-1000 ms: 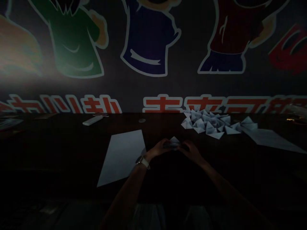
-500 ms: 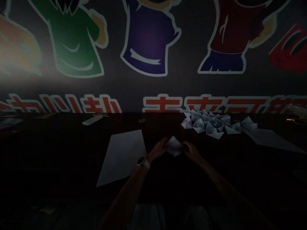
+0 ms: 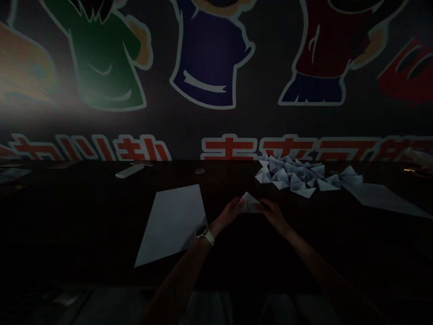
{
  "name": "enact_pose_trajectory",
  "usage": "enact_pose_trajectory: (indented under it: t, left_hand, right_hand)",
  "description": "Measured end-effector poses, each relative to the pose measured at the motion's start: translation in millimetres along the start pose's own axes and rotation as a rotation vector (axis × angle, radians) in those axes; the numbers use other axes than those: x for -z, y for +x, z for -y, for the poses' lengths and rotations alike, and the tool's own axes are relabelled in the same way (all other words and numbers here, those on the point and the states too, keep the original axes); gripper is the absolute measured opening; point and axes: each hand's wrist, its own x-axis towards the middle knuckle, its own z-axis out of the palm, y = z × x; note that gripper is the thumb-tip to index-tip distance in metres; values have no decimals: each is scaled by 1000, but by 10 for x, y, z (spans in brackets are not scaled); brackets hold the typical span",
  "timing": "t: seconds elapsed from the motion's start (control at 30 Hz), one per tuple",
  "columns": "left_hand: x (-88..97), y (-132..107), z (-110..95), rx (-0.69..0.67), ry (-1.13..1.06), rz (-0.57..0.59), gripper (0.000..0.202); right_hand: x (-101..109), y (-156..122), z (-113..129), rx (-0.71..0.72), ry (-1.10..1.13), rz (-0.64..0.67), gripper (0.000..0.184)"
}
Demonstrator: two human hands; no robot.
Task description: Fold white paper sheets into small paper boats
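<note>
Turning the folded paper piece [image 3: 249,203] between my hands, I see its outline has changed: the broad diamond of a moment ago now shows as a smaller triangle, its point aimed away from me. It sits over the dark table [image 3: 84,203], midway between my hands and just right of the sheet of white paper [image 3: 171,224]. My left hand [image 3: 231,213], watch [image 3: 203,233] on the wrist, and my right hand [image 3: 272,214] are both curled in, closed on opposite sides of the piece and holding it between them. The shadow hides exactly where the fingers lie. Paper looks white, crisply creased, with pale faces and sharp corners; any inner layers are too dark to read. Beyond it, toward the wall, lies a loose heap of folded paper triangles [image 3: 291,174], with a second paper sheet [image 3: 380,198] at its right edge. Further left, near the table's far edge, are a white remote control [image 3: 130,170] and a small round disc [image 3: 200,171]. Behind everything, a wall mural [image 3: 216,67] shows cartoon figures above red lettering.
</note>
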Motion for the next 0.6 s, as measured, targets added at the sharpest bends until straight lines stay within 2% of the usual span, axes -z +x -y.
enact_pose_trajectory:
  t: [0.07,0.13,0.2,0.27,0.37,0.47,0.6]
  left_hand:
    - [-22,-12,-37,-1,-159,40,29]
    - [-45,-11,-60,1,-202,19,29]
    - [-69,-11,-78,13,-274,17,34]
    - [-95,-26,-104,39,-421,68,43]
    - [-128,-77,-164,122,-628,192,59]
    - [-129,-144,-246,142,-675,271,64]
    - [-59,-201,-342,18,-561,351,80]
  right_hand:
    - [3,-20,61,-31,58,-7,36]
    - [-6,-43,122,-31,117,9,36]
    - [-25,-67,176,-18,138,64,35]
    - [-47,-84,218,-7,143,87,33]
    - [-76,-92,239,10,194,11,35]
    - [-90,-76,199,61,256,-20,45]
    - [-83,-58,122,146,278,42,51]
